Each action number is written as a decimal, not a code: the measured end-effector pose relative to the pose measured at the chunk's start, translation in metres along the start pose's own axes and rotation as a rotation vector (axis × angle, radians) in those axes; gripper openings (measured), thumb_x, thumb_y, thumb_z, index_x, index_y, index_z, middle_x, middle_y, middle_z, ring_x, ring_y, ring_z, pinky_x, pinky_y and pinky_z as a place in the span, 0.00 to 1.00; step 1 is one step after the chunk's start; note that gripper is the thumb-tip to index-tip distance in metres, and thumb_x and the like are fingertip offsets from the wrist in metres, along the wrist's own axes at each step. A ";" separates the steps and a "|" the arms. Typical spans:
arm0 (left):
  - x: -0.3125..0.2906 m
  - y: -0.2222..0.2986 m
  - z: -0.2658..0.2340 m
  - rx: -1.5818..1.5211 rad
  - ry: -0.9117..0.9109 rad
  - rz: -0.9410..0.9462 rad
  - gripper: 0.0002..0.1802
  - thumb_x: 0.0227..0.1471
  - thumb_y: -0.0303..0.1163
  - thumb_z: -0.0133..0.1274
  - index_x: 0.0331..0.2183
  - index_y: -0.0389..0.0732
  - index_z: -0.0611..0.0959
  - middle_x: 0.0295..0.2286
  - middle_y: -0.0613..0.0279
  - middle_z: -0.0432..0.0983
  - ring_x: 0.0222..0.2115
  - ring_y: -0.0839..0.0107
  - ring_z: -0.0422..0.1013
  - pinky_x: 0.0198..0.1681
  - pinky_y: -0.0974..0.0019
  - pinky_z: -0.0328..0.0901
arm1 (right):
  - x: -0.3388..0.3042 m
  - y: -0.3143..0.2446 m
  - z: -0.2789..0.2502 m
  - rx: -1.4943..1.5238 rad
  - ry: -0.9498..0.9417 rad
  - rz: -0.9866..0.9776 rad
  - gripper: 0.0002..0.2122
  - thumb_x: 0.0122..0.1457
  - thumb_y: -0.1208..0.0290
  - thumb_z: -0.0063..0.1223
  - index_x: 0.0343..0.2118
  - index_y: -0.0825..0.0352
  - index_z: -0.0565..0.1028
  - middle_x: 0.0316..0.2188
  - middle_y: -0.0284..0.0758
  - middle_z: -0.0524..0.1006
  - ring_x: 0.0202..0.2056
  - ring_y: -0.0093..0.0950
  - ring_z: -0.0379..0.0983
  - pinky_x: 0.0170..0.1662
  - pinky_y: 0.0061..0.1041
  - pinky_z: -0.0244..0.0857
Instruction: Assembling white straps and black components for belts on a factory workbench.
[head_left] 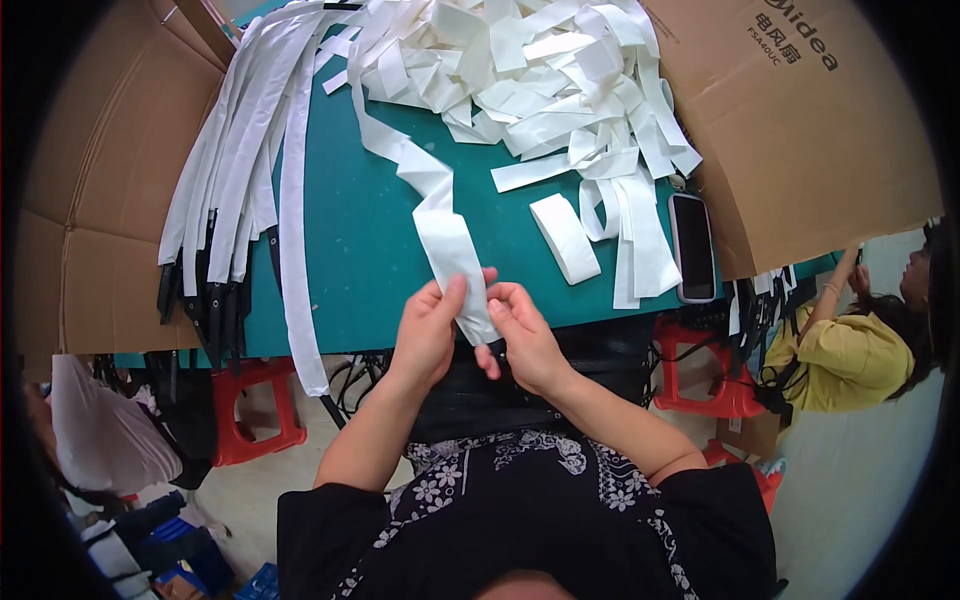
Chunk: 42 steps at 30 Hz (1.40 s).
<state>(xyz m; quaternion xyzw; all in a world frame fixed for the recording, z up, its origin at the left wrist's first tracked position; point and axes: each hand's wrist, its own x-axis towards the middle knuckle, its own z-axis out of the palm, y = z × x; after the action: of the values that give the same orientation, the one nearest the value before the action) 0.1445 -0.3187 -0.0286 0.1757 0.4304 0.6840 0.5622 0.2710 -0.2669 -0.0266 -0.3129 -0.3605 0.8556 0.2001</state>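
Note:
A long white strip (pixel 447 238) runs crumpled from the pile at the back of the table down to my hands, near the front edge. My left hand (pixel 428 335) pinches it from the left, thumb on top. My right hand (pixel 527 340) grips the strip's near end from the right, its fingers curled round it. A small black piece shows at that end, mostly hidden by my fingers. Right of my hands lies a flat, folded white band (pixel 565 238). Behind it rises a large loose pile of white strips (pixel 540 90).
Several long white-covered straps (pixel 225 170) with black ends hang over the table's left front edge. A phone (pixel 692 247) lies at the right. Cardboard panels (pixel 800 150) flank the green table (pixel 350 220). Red stools (pixel 255 410) stand below; a person in yellow (pixel 855 360) sits at right.

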 end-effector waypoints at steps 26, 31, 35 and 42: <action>0.023 -0.008 0.021 -0.317 0.172 0.063 0.14 0.55 0.33 0.40 0.43 0.37 0.67 0.35 0.56 0.69 0.36 0.65 0.69 0.42 0.62 0.65 | -0.028 -0.014 -0.028 -0.596 -0.074 -0.080 0.10 0.60 0.69 0.37 0.32 0.69 0.69 0.14 0.26 0.65 0.15 0.14 0.59 0.19 0.13 0.53; 0.004 -0.029 0.035 -0.188 0.090 -0.023 0.14 0.56 0.35 0.40 0.40 0.34 0.69 0.32 0.53 0.73 0.34 0.67 0.70 0.38 0.67 0.65 | -0.010 -0.012 -0.021 -0.540 0.040 -0.165 0.09 0.60 0.69 0.36 0.29 0.68 0.67 0.17 0.26 0.67 0.15 0.13 0.58 0.19 0.11 0.53; 0.001 -0.027 0.032 -0.045 0.164 0.097 0.20 0.57 0.40 0.35 0.40 0.32 0.69 0.34 0.51 0.73 0.35 0.68 0.70 0.42 0.66 0.64 | -0.020 -0.018 -0.025 -0.494 0.084 -0.101 0.09 0.59 0.68 0.39 0.30 0.69 0.68 0.15 0.27 0.66 0.16 0.14 0.60 0.19 0.14 0.55; -0.040 -0.068 0.039 0.383 -0.133 -0.072 0.21 0.57 0.39 0.36 0.35 0.31 0.76 0.28 0.65 0.73 0.28 0.81 0.66 0.34 0.75 0.62 | -0.051 -0.015 -0.035 -0.479 0.169 -0.116 0.18 0.60 0.59 0.35 0.47 0.69 0.57 0.22 0.31 0.69 0.23 0.18 0.64 0.28 0.16 0.58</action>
<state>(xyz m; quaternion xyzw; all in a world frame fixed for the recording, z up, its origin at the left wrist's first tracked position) 0.2268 -0.3404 -0.0502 0.3087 0.5206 0.5562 0.5695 0.3336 -0.2687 -0.0152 -0.4005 -0.5522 0.7038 0.1984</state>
